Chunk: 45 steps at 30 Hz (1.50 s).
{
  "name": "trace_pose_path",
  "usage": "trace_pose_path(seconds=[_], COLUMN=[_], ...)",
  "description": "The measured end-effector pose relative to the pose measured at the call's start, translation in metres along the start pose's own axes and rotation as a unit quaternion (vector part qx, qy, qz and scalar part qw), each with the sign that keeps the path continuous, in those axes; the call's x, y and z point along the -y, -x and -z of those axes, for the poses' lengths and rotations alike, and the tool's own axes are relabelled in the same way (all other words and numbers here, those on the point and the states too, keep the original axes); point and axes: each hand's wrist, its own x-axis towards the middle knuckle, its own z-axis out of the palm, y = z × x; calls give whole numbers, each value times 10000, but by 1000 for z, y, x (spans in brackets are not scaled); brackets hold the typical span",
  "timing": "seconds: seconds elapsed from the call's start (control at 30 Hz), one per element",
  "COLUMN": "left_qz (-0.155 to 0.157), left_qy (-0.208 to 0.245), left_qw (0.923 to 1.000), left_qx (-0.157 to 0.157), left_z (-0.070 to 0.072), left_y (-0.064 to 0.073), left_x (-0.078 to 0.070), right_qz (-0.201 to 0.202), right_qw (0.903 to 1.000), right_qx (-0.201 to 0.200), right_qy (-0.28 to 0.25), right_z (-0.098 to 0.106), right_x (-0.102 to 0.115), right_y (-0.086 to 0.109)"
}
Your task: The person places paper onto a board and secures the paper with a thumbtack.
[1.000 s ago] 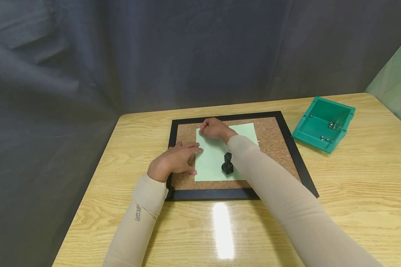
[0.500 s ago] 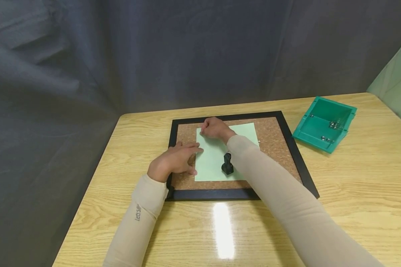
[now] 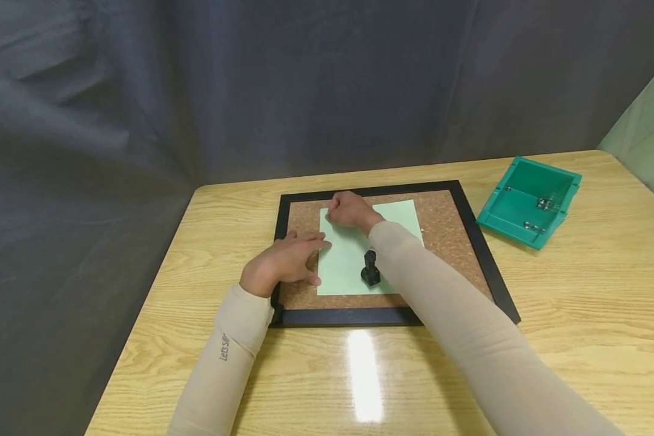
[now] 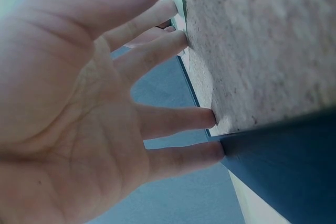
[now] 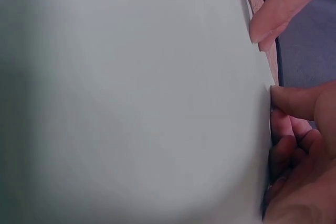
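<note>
A pale green sheet of paper point(image 3: 340, 266) lies on a black-framed cork board point(image 3: 441, 230). My left hand point(image 3: 291, 259) is spread at the paper's left edge. Two of its fingertips touch that edge, and the thumb rests at the margin lower down. In the left wrist view the left hand point(image 4: 100, 98) shows straight, parted fingers reaching to the cork and frame. My right hand point(image 3: 351, 211) is at the paper's upper left corner, fingers curled. In the right wrist view its thumb point(image 5: 294, 100) presses the paper's edge; whatever lies under the tip is hidden.
Right of the board, a tilted green open bin point(image 3: 528, 203) holds several small shiny metal pieces. A black wrist camera point(image 3: 370, 269) stands out over the paper beside the right sleeve. A dark curtain point(image 3: 327, 91) hangs behind the wooden table point(image 3: 594, 290).
</note>
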Motion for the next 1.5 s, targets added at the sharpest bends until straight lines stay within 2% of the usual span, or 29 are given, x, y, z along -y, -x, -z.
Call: trace_pose_path(seconds=[0.2,0.43,0.63,0.83,1.13,1.3,1.5], left_qz=[-21,-41,-52,-116,-124,-80,20], left_qy=[-26,-38,-38,-60,-140,-158,-141], left_qw=[10000,10000,10000,9999,9998,9998,9999], left_qx=[-36,-16,28,-6,-92,-46,93], left_z=[-1,-2,-3,1,4,2,-1], left_y=[-1,-3,-4,-5,-6,-5,-3], left_x=[0,-2,-4,-7,-5,-1,-1], right_qz=[35,216,210,247,440,468,572], right_qw=[10000,9986,9989,9989,9957,9960,9976], right_qx=[-19,-134,-69,-59,-137,-85,25], right_qy=[78,471,401,400,798,762,395], right_z=[0,1,5,15,16,12,7], right_x=[-1,-4,-4,-4,4,6,-2], right_y=[-1,1,2,-1,-3,-3,-3])
